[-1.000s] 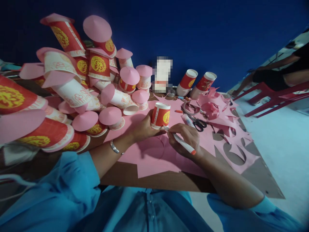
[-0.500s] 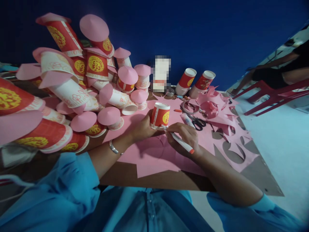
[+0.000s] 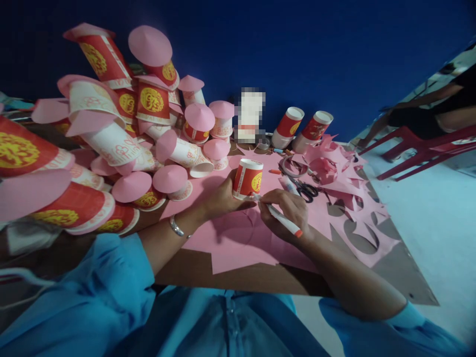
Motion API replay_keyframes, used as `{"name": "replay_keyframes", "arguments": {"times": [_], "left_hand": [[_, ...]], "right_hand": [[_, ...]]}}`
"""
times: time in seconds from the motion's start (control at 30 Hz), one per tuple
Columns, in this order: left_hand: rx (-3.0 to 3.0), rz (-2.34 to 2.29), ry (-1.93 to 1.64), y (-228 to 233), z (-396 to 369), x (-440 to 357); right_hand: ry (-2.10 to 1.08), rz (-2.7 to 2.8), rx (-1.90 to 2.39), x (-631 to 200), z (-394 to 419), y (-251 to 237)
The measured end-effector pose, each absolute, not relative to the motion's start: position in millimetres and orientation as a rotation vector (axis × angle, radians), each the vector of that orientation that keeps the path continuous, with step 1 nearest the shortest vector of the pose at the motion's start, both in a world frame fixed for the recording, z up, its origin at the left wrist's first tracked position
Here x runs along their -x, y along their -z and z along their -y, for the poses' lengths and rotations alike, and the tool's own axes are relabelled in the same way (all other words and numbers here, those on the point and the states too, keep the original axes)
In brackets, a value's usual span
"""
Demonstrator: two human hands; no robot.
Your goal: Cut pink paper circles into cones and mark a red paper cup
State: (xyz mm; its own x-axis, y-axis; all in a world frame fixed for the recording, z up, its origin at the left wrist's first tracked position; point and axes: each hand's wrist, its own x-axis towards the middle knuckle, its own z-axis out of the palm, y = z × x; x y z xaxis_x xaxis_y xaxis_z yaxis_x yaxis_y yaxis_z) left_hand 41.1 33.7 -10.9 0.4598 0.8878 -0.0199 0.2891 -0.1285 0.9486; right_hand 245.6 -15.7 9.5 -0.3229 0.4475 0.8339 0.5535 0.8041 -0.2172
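My left hand (image 3: 221, 198) is closed around a red and white paper cup (image 3: 247, 179) with a yellow emblem, held over pink paper. The cup's base faces up. In my right hand (image 3: 286, 210) is a white marker (image 3: 280, 218) with an orange-red end, gripped like a pen. Its tip is at the lower front of the cup, near the rim; whether it touches I cannot tell. Pink paper sheets (image 3: 238, 253) lie on the table under both hands, with a round outline faintly visible on them.
Many paper cups with pink cone tops (image 3: 170, 179) are heaped at the left. Black scissors (image 3: 308, 191), a tape roll (image 3: 293, 166) and pink paper scraps (image 3: 357, 228) lie right. Two cup stacks (image 3: 288, 126) stand behind. Someone sits on a red stool (image 3: 420, 148) at far right.
The view has shifted slightly, moving the things a little rightward. The marker tip has moved slightly away along the cup's lower edge to the right. Both hands keep their holds.
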Motion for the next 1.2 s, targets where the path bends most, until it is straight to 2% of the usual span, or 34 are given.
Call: {"name": "replay_keyframes", "arguments": {"times": [0.3, 1.2], "left_hand": [[-1.661, -0.974, -0.718, -2, -29, -43], [-1.582, -0.949, -0.735, 8, -33, -42]], "right_hand": [[0.098, 1.980, 0.722, -247, 15, -10], [0.150, 1.942, 0.765, -245, 16, -9]]}}
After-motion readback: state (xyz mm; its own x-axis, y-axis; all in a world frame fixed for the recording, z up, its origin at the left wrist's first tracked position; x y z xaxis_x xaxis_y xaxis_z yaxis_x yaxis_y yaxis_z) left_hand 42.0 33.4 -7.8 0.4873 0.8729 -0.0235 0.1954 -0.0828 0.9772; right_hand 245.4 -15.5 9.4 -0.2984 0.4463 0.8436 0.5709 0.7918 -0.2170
